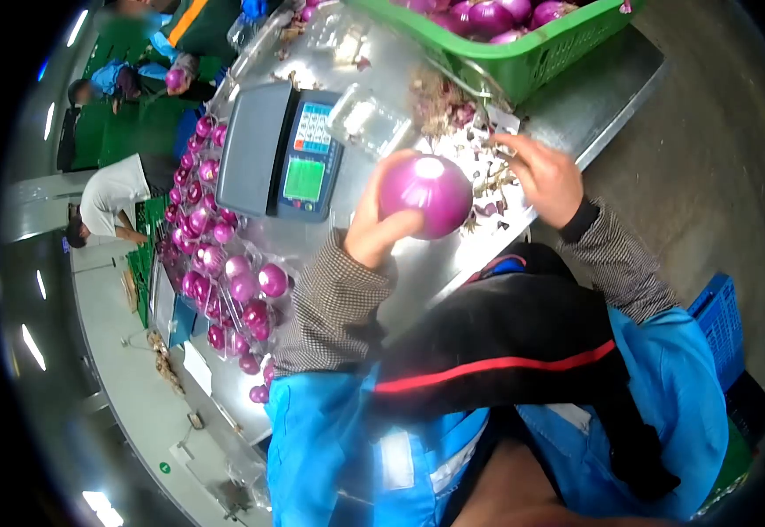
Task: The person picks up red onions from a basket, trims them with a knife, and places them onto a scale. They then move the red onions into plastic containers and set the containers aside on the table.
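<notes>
Purple onion (426, 195) sits in our left hand (372, 233). The fingers and thumb are clamped round its lower side, so it is lifted clear of the steel table (417, 281) with its peeled, glossy face turned up towards us. That hold seems to keep it out of the litter below.

Our right hand (545, 176) rests apart from it, fingers reaching into the dry onion skins (453, 114) strewn beside the green crate (523, 66). We cannot tell whether those fingers are pinching a scrap or merely touching the pile.

The crate stands at the table's far edge, heaped with more onions within arm's reach. The weighing scale (281, 154) lies just beside our left hand, with a clear plastic tray (369, 123) next to it. Bagged onions (224, 272) trail along the table beyond.
</notes>
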### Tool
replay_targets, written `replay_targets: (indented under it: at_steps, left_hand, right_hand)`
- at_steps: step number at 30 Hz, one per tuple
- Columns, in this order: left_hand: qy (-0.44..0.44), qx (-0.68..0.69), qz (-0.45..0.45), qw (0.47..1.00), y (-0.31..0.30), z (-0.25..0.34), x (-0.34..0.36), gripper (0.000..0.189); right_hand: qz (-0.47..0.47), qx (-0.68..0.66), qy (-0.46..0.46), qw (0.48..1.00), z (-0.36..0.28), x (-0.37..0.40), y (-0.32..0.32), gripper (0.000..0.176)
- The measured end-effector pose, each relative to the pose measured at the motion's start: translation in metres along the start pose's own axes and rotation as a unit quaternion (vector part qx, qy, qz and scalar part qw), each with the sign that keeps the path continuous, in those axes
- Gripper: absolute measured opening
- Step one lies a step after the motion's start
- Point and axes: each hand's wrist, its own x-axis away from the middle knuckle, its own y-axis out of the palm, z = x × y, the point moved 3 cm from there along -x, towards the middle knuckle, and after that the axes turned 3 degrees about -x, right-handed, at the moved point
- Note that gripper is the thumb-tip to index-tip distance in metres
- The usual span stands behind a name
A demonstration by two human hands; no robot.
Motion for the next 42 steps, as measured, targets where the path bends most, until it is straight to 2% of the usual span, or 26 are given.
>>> replay_targets:
  at_steps: [2,3,4,5,6,8,10,12,14,15,16,18,19,23,26,29,32,33,34,36,37,40,41,42]
  left_hand:
    - [-0.047,0.131,0.069,0.988,-0.001,-0.021,-0.011,0.083]
    - [-0.073,0.151,-0.011,0.986,0.0,-0.021,-0.019,0.079]
    - [-0.084,0.228,-0.03,0.969,0.011,-0.018,-0.017,0.077]
    - [-0.125,0.164,-0.047,0.977,0.011,-0.021,-0.014,0.077]
    - [-0.061,0.077,-0.059,0.993,0.01,-0.024,-0.016,0.085]
    - [0.069,-0.104,-0.049,0.991,0.012,-0.025,-0.019,0.111]
    - [0.084,-0.069,0.026,0.994,0.022,-0.019,-0.018,0.113]
    - [0.064,-0.052,0.055,0.995,0.007,-0.028,-0.022,0.103]
    - [0.035,0.043,0.081,0.995,-0.005,-0.045,-0.022,0.088]
    - [0.014,0.079,0.097,0.992,-0.007,-0.047,-0.017,0.079]
    - [-0.003,0.086,0.102,0.991,-0.008,-0.046,-0.015,0.078]
    - [-0.039,0.101,0.11,0.988,-0.012,-0.047,-0.01,0.076]
    - [-0.029,0.082,0.093,0.992,-0.012,-0.046,-0.009,0.072]
    - [-0.026,-0.046,0.057,0.997,-0.004,-0.024,-0.006,0.067]
    - [-0.067,-0.089,0.049,0.993,0.002,-0.015,-0.003,0.077]
    - [-0.077,-0.066,0.067,0.993,0.0,-0.017,0.001,0.075]
    - [-0.056,-0.093,0.105,0.988,-0.005,-0.016,0.003,0.074]
    - [-0.042,-0.11,0.128,0.985,-0.005,-0.017,0.003,0.075]
    - [-0.025,-0.126,0.15,0.98,-0.004,-0.017,0.002,0.075]
    - [0.014,-0.154,0.154,0.976,0.001,-0.015,0.001,0.08]
    - [0.004,-0.098,0.145,0.985,0.003,-0.017,0.0,0.082]
    - [-0.049,0.046,0.102,0.993,0.005,-0.033,-0.004,0.086]
    - [-0.069,0.09,0.086,0.99,0.004,-0.039,-0.005,0.086]
    - [-0.078,0.07,0.075,0.992,0.002,-0.044,-0.007,0.087]
  right_hand:
    - [-0.087,-0.13,0.086,0.984,-0.023,-0.009,-0.001,0.052]
    - [-0.058,-0.168,0.013,0.984,-0.026,-0.009,0.006,0.056]
    - [-0.03,-0.203,-0.059,0.977,-0.028,-0.01,0.013,0.06]
    - [-0.077,-0.316,0.056,0.944,-0.021,-0.007,0.017,0.056]
    - [-0.095,-0.416,0.179,0.886,-0.016,-0.003,0.021,0.055]
    - [-0.128,-0.537,0.26,0.793,-0.011,0.0,0.023,0.046]
    - [-0.134,-0.558,0.303,0.761,-0.007,0.006,0.04,0.041]
    - [-0.164,-0.49,0.3,0.802,-0.005,0.009,0.045,0.037]
    - [-0.081,-0.311,0.197,0.926,-0.021,0.001,0.03,0.027]
    - [-0.035,-0.213,0.14,0.966,-0.029,-0.004,0.02,0.022]
    - [-0.024,-0.11,0.043,0.993,-0.036,-0.006,0.014,0.022]
    - [-0.001,0.1,-0.15,0.984,-0.047,-0.005,0.004,0.027]
    - [-0.002,0.131,-0.18,0.975,-0.057,-0.006,0.003,0.031]
    - [0.0,0.195,-0.221,0.956,-0.064,-0.016,0.006,0.024]
    - [-0.016,0.204,-0.228,0.952,-0.055,-0.015,0.014,0.024]
    - [-0.02,0.16,-0.199,0.967,-0.037,-0.015,0.011,0.031]
    - [-0.074,0.121,-0.111,0.984,-0.023,-0.003,0.008,0.044]
    - [-0.081,0.07,-0.099,0.989,-0.022,0.0,0.008,0.037]
    - [-0.104,-0.039,-0.039,0.993,-0.021,0.002,0.011,0.037]
    - [-0.146,-0.254,0.082,0.952,-0.021,0.009,0.031,0.04]
    - [-0.126,-0.348,0.135,0.919,-0.023,0.011,0.042,0.045]
    - [-0.139,-0.431,0.247,0.857,-0.019,0.005,0.039,0.048]
    - [-0.124,-0.381,0.203,0.894,-0.023,0.002,0.036,0.047]
    - [-0.116,-0.296,0.16,0.934,-0.025,0.002,0.033,0.044]
